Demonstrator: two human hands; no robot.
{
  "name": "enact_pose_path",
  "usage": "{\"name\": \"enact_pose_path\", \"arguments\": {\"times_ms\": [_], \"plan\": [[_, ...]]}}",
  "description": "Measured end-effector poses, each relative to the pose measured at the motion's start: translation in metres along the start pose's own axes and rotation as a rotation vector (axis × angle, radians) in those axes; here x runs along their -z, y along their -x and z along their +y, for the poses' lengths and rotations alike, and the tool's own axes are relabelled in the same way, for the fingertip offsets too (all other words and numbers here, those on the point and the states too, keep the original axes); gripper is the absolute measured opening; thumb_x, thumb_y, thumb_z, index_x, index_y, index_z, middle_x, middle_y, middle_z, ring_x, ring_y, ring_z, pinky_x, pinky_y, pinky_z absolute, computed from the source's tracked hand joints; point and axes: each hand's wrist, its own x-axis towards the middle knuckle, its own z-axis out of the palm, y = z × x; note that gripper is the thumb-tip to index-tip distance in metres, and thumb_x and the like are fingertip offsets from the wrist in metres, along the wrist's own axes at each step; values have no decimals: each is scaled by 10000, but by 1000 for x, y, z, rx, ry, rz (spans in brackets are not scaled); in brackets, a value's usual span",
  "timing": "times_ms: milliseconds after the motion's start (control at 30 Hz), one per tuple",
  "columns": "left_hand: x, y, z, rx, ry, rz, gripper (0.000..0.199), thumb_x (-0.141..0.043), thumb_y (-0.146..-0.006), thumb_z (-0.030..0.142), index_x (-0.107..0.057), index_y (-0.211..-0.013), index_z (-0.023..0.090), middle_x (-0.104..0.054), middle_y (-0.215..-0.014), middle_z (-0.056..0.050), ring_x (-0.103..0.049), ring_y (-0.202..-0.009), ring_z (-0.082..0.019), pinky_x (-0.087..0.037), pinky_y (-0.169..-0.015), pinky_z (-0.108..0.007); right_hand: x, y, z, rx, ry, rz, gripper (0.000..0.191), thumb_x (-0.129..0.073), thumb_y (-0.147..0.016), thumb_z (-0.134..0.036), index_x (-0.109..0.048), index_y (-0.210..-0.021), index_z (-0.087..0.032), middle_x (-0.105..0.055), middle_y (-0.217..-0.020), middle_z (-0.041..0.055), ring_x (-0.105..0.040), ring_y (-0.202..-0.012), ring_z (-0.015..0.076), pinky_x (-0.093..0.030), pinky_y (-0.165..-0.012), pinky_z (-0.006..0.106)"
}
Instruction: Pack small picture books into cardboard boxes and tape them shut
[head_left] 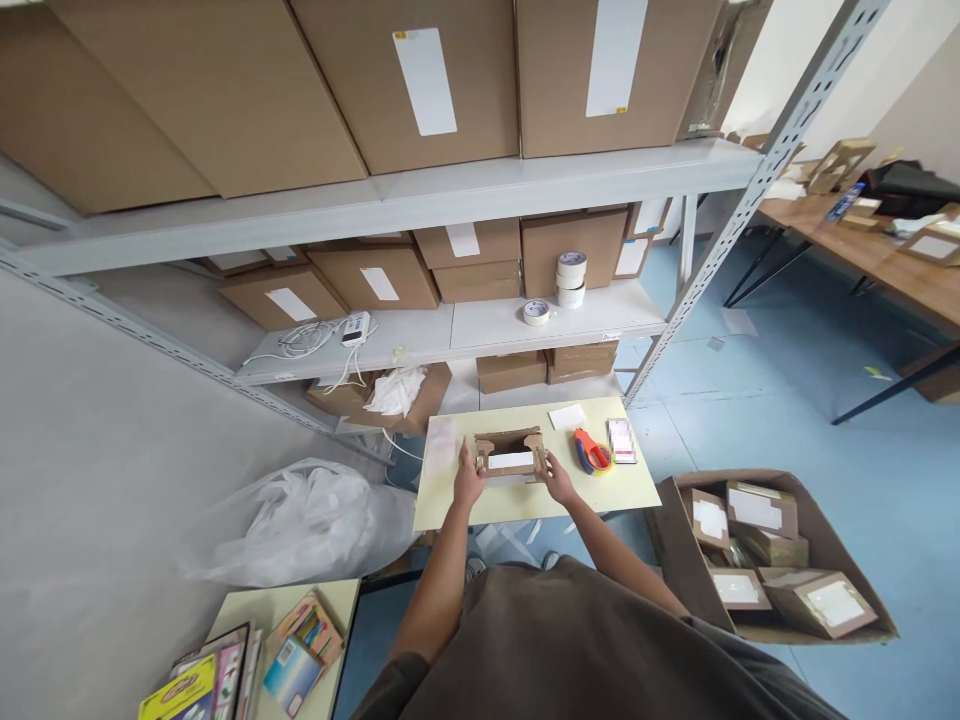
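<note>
A small cardboard box [511, 474] with a white label on its near side sits between my hands over the pale yellow table [442, 505]. Its top is open and the inside looks dark. My left hand [468, 475] grips the left end, and my right hand [556, 478] grips the right end. To the right of the box lies a red and blue tape dispenser [591, 452] with a yellowish roll. Beside it is a phone [622, 441] with a lit screen. A white slip of paper [567, 417] rests near the table's far edge.
A metal shelf [480, 190] with cardboard boxes and tape rolls [571, 280] stands in front. On the right floor is a large carton [679, 560] of labelled boxes. A plastic bag [322, 520] and a side table [341, 600] with books are at left.
</note>
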Motion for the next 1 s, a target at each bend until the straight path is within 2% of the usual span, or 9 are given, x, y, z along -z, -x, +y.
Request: {"name": "enact_pose_path", "arguments": {"times_ms": [67, 167, 300, 400, 500, 667, 767, 900, 1000], "plan": [[11, -17, 10, -70, -10, -105, 936, -811, -769, 237, -412, -1615, 206, -220, -1768, -191, -437, -1513, -406, -447, -1145, -450, 1, 0, -1, -13, 17, 12, 905, -805, -730, -497, -511, -1551, -254, -665, -1437, 144, -711, -1164, 326, -558, -1015, 498], [18, -37, 18, -25, -2, -216, 822, -892, -680, 262, -609, -1451, 274, -229, -1773, -144, -500, -1458, -423, -455, -1153, -501, 3, 0, -7, 13, 134, 0, 986, -774, -763, -467, -379, -1644, -267, -660, -1449, 144, -734, -1100, 320, -552, -1008, 515], [11, -35, 3, 15, 40, -216, 592, -890, -689, 455, -726, -1237, 302, -454, -1661, -111, -561, -1403, -382, -410, -1209, -578, 6, -1, -20, 102, 333, -32, 949, -738, -801, -407, -369, -1665, -271, -698, -1398, 145, -739, -1049, 327, -535, -999, 484], [3, -20, -16, 12, 96, -207, 565, -806, -779, 485, -713, -1303, 296, -550, -1571, -111, -500, -1475, -339, -365, -1255, -534, 6, -3, -27, 117, 344, -44, 813, -747, -788, -375, -535, -1571, -317, -735, -1329, 113, -722, -1063, 319, -528, -979, 417], [0, -9, -26, 23, 122, -215, 580, -774, -827, 439, -690, -1379, 282, -509, -1611, -129, -423, -1542, -343, -321, -1284, -493, 5, -3, -32, 89, 339, -42, 745, -760, -772, -350, -615, -1502, -321, -738, -1299, 102, -714, -1059, 315, -515, -979, 401], [10, -2, -30, -17, 69, -309, 840, -885, -685, 396, -632, -1472, 251, -418, -1691, -145, -379, -1564, -405, -295, -1293, -489, -1, 8, -33, 82, 361, -53, 874, -819, -665, -323, -593, -1510, -344, -718, -1333, 85, -689, -1138, 330, -506, -1030, 446], [19, 2, -38, -45, 6, -365, 857, -838, -697, 380, -602, -1514, 267, -428, -1690, -135, -384, -1565, -388, -292, -1297, -487, -8, 21, -24, 116, 365, -29, 831, -773, -647, -292, -637, -1465, -340, -749, -1279, 88, -700, -1131, 349, -531, -1008, 474], [26, 4, -56, -48, -129, -435, 882, -759, -732, 350, -524, -1582, 347, -394, -1714, -68, -335, -1594, -324, -277, -1306, -440, -21, 31, -6, 118, 364, 15, 750, -745, -624, -268, -714, -1368, -361, -807, -1091, 65, -748, -959, 351, -581, -891, 484], [28, -7, -65, -49, -193, -483, 928, -726, -761, 343, -432, -1641, 342, -319, -1748, -56, -223, -1631, -280, -241, -1313, -391, -36, 24, -4, 128, 375, 45, 672, -738, -636, -283, -753, -1302, -369, -817, -1038, 51, -746, -819, 313, -600, -772, 454]]}}
